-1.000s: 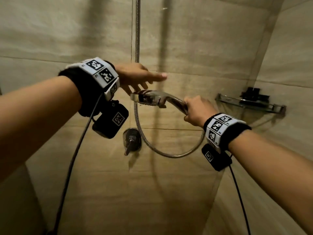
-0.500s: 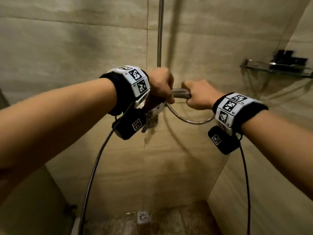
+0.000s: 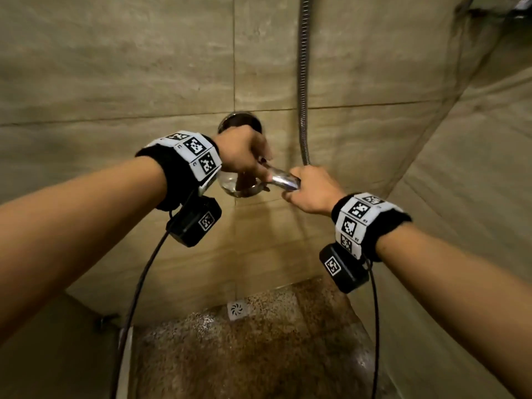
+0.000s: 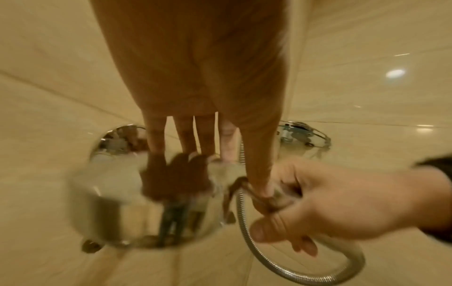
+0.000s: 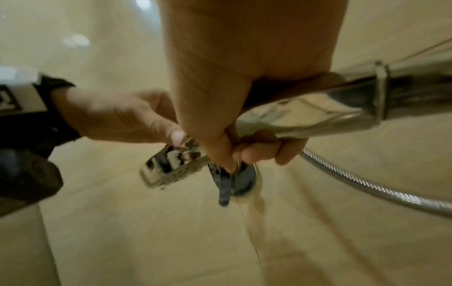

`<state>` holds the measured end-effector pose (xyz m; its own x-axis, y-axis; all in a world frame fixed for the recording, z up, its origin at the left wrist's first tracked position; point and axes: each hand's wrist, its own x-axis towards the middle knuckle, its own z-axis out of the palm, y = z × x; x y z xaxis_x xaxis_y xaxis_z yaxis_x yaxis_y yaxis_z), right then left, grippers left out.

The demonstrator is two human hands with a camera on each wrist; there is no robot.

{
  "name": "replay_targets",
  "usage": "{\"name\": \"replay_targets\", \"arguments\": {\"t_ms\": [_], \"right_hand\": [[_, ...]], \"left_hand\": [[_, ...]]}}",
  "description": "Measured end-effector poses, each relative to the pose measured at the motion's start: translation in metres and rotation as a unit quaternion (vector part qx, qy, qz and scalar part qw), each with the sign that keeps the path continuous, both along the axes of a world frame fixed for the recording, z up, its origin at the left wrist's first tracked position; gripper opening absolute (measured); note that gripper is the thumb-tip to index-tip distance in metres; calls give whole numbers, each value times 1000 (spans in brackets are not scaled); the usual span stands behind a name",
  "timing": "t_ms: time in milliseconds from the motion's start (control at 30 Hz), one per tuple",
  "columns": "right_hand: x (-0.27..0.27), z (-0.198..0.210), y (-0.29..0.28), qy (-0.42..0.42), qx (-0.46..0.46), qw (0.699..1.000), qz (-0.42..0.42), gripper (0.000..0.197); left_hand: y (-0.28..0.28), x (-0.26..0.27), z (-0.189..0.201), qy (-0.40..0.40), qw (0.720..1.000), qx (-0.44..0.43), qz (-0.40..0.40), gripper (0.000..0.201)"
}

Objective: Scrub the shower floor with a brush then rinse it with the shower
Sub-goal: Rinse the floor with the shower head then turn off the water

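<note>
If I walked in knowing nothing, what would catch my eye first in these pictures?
Probably the shiny chrome shower head at the centre, held in front of the beige tiled wall: the right hand grips its handle while the left hand rests fingers on top of the head. Next, the black-and-white patterned bands on both wrists, then the wet speckled shower floor below with its small white drain.

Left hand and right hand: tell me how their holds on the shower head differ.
The left hand lies over the shower head, fingers on its round end; the right hand wraps its handle. The left hand sits by the wall valve, the right hand beside the hose. Both grip it.
</note>
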<state>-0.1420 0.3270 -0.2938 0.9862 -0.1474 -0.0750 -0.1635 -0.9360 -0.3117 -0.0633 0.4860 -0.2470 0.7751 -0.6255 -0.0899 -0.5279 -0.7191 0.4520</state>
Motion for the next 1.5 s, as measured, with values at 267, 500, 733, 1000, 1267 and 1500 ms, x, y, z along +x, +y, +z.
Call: {"name": "replay_targets", "arguments": {"t_ms": [267,500,733,1000,1267,1500], "right_hand": [[17,-77,10,31,9,993,-112,12],[24,-100,6,-32,46,980,-188,20],[11,-124,9,-52,56,980,-185,19],[-18,-135,15,-83,69,971,-212,10],[-39,-129,19,-115,77,961,-238,31],[-69,-123,12,-150,85,949,-262,30]], "left_hand": [[27,56,-69,-30,980,-65,183,34],[18,82,-118,45,967,-95,233,57],[10,76,-130,31,972,-115,202,51],[10,69,-130,45,954,-210,210,29],[9,67,-123,51,953,-209,213,23],[9,66,-122,58,957,-183,218,20]]}}
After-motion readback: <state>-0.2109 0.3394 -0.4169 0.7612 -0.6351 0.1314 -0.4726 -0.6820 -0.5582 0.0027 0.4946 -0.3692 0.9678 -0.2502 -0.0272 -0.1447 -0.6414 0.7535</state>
